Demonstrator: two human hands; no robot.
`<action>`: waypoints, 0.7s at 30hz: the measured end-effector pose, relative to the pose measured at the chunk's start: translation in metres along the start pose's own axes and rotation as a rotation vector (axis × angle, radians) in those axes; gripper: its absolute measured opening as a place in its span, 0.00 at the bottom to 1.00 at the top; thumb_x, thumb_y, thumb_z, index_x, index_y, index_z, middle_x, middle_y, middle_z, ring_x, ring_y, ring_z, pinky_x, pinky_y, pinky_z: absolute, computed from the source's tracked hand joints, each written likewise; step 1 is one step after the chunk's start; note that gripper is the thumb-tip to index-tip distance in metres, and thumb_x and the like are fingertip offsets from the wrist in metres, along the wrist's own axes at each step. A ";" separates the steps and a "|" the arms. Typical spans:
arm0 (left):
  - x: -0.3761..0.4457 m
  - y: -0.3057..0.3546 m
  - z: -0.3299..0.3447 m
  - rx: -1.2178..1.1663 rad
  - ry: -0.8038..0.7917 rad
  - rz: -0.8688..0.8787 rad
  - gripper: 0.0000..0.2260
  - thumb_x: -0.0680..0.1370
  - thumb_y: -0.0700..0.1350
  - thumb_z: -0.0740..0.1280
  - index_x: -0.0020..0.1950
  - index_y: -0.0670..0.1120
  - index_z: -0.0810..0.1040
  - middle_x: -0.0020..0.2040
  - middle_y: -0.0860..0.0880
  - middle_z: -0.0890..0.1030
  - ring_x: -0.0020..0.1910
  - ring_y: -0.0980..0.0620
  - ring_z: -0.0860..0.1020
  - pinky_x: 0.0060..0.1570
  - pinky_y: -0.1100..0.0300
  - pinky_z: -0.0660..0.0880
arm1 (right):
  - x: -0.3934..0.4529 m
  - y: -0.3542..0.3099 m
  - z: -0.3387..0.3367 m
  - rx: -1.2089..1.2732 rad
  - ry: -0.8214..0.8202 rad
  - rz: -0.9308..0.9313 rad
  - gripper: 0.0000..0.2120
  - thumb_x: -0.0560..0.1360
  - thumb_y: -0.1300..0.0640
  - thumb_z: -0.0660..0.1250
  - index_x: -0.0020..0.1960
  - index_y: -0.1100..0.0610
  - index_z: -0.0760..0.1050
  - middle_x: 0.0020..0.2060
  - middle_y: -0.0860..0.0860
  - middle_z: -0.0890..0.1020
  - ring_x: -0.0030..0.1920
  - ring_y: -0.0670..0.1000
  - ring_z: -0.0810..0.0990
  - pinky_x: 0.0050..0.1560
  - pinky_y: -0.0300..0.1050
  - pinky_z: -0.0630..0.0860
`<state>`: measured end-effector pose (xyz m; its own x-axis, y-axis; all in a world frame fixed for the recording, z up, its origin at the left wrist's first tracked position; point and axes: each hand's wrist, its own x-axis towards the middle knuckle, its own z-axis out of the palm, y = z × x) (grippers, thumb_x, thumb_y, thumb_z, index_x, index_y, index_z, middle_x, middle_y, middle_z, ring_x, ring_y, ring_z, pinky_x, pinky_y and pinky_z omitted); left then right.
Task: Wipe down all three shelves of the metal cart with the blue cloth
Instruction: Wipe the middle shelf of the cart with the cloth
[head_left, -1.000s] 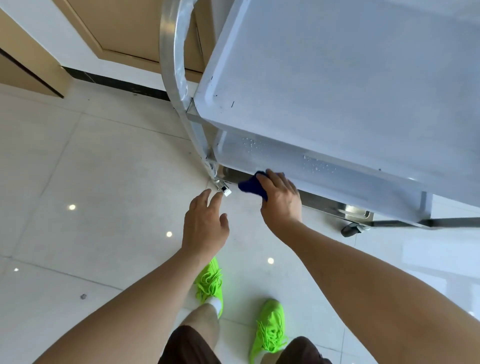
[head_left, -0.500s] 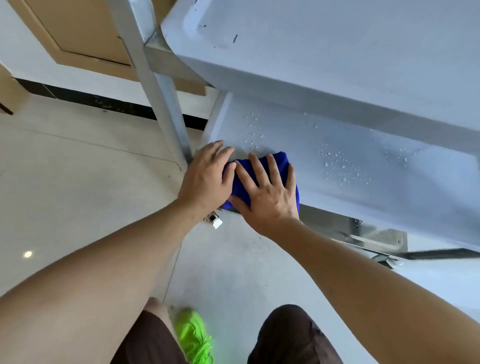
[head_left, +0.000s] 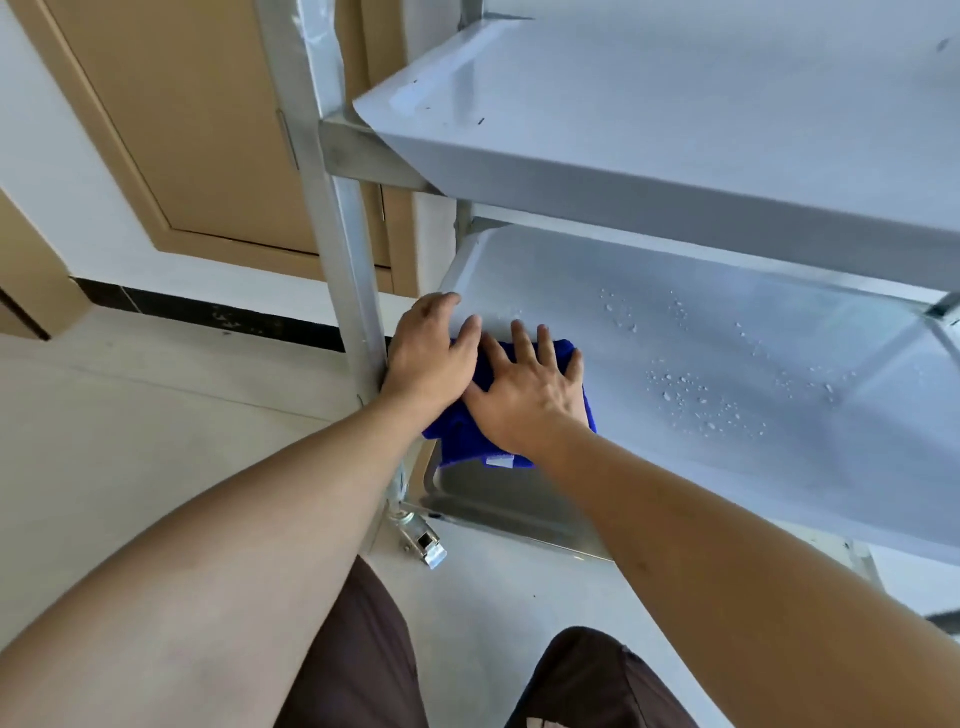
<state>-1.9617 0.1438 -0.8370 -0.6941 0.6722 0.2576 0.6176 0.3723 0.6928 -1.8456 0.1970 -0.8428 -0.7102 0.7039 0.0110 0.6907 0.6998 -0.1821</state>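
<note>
The blue cloth (head_left: 467, 434) lies on the near left corner of the middle shelf (head_left: 727, 364) of the metal cart (head_left: 332, 218), with its lower edge and a white tag hanging over the shelf's front lip.

Right hand (head_left: 530, 395): laid palm-down on the cloth, fingers (head_left: 522, 343) spread and extended flat, pressing the cloth against the shelf surface. No grasp is formed.

Left hand (head_left: 431, 353): placed just left of the right hand, touching it at the thumb side. Its fingers are loosely curved over the shelf's left rim and the cloth's left edge; not clenched.

Water droplets (head_left: 696, 395) are scattered across the middle shelf to the right of the cloth, apart from it. The top shelf (head_left: 675, 104) sits above. The bottom shelf (head_left: 493, 499) shows as bare steel beneath the cloth. 1 caster brake (head_left: 427, 543) is visible at the cart's near left leg on the tiled floor (head_left: 156, 415).
</note>
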 end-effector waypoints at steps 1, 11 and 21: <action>0.000 0.001 -0.001 -0.003 -0.004 -0.011 0.21 0.79 0.56 0.59 0.70 0.48 0.72 0.70 0.49 0.73 0.69 0.49 0.69 0.68 0.55 0.64 | 0.005 0.000 -0.001 0.005 -0.009 0.008 0.36 0.74 0.29 0.38 0.79 0.39 0.51 0.82 0.52 0.49 0.80 0.58 0.41 0.74 0.69 0.38; 0.003 -0.001 0.000 0.043 0.032 0.054 0.19 0.76 0.51 0.61 0.65 0.45 0.75 0.62 0.46 0.78 0.62 0.47 0.74 0.62 0.55 0.69 | 0.047 0.001 -0.004 -0.056 0.089 0.019 0.30 0.80 0.40 0.50 0.80 0.42 0.46 0.81 0.53 0.48 0.80 0.61 0.40 0.75 0.70 0.42; 0.005 -0.006 0.008 0.199 -0.001 0.103 0.21 0.82 0.56 0.50 0.57 0.45 0.77 0.56 0.45 0.80 0.58 0.47 0.75 0.62 0.52 0.71 | 0.086 0.011 -0.001 -0.105 -0.032 -0.006 0.29 0.79 0.34 0.43 0.79 0.35 0.44 0.81 0.44 0.49 0.80 0.58 0.42 0.73 0.71 0.39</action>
<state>-1.9658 0.1498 -0.8453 -0.6231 0.7141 0.3192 0.7462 0.4203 0.5163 -1.8989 0.2656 -0.8428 -0.7172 0.6965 -0.0194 0.6957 0.7142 -0.0778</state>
